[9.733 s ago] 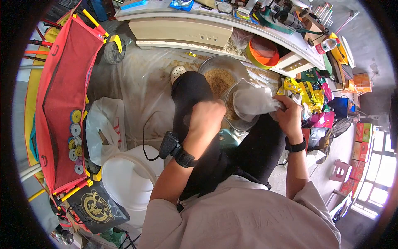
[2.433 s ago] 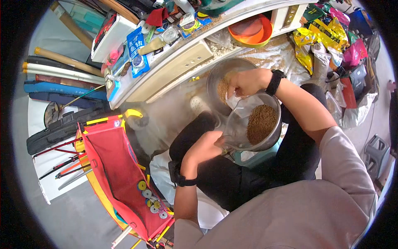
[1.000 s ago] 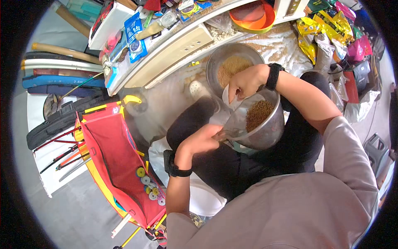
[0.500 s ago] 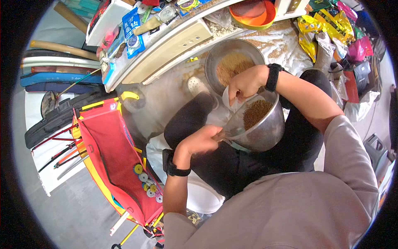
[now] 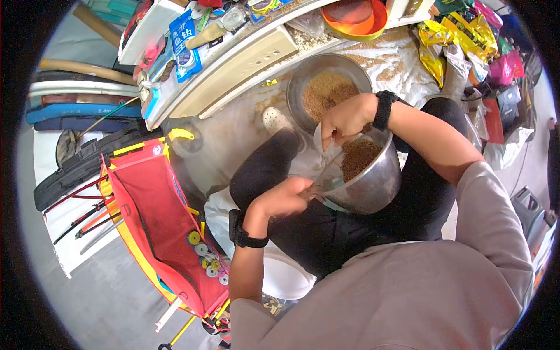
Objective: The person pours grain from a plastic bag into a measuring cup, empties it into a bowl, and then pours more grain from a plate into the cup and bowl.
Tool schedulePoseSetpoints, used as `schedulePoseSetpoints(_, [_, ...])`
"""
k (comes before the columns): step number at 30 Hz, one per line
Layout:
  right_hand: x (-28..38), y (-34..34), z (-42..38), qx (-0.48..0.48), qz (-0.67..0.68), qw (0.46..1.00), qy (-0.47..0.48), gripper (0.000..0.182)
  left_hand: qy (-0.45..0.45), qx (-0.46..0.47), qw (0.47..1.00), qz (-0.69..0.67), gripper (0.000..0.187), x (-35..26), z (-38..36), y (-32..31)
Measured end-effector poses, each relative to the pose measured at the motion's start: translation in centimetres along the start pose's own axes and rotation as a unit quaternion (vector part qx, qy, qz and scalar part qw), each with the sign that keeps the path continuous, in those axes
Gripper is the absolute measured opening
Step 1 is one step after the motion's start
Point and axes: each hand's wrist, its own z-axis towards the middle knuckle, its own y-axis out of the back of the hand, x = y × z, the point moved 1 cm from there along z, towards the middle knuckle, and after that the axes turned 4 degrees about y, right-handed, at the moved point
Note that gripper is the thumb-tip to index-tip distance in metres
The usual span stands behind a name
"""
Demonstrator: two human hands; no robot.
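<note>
A deep metal bowl (image 5: 382, 186) rests tilted in my lap with dark brown granules (image 5: 359, 157) inside. My left hand (image 5: 283, 198) is closed on its near-left rim. Over its far side, my right hand (image 5: 349, 118) is closed, knuckles up, on a thin white scoop-like piece (image 5: 318, 137), mostly hidden by the fingers. Just beyond, a second metal bowl (image 5: 296, 93) stands on the floor, holding tan and darker brown granules (image 5: 326, 90). The right hand covers part of its near edge.
A red folding carrier (image 5: 149, 204) with spools stands left. Rod tubes and bags (image 5: 87, 111) lie farther left. Ahead is a cluttered shelf (image 5: 233, 67) with an orange basin (image 5: 373, 26). Yellow packets (image 5: 461, 35) pile up at right; a white tub (image 5: 289, 277) is near my left thigh.
My right hand has shifted very slightly, and a little more of the darker granules shows in the floor bowl. The left hand keeps its place on the rim.
</note>
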Motion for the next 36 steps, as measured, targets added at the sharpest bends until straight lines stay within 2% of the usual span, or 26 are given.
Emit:
schedulePoseSetpoints(6, [0.3, 0.1, 0.1, 0.028, 0.047, 0.996, -0.07, 0.035, 0.021, -0.005, 1.0, 0.014, 0.016, 0.4, 0.2, 0.0])
schedulePoseSetpoints(16, [0.5, 0.2, 0.0, 0.04, 0.025, 0.997, -0.058, 0.035, 0.03, 0.003, 1.0, 0.003, 0.016, -0.2, 0.0, -0.2])
schedulePoseSetpoints(20, [1.1, 0.5, 0.1, 0.058, 0.047, 0.994, -0.084, 0.035, 0.037, 0.006, 0.999, -0.023, 0.022, 0.4, 0.3, 0.0])
schedulePoseSetpoints(25, [0.2, 0.0, 0.3, 0.066, 0.05, 0.992, -0.098, 0.035, 0.036, 0.014, 0.999, -0.037, 0.022, 0.5, 0.3, 0.0])
schedulePoseSetpoints(27, [-0.6, -0.3, 0.4, 0.042, 0.052, 0.996, -0.06, 0.038, 0.039, 0.014, 0.998, -0.039, 0.022, 0.3, 0.2, -0.1])
schedulePoseSetpoints(36, [-0.3, -0.2, 0.3, 0.034, 0.045, 0.997, -0.059, 0.037, 0.041, 0.016, 0.998, -0.044, 0.023, 0.5, 0.2, -0.1])
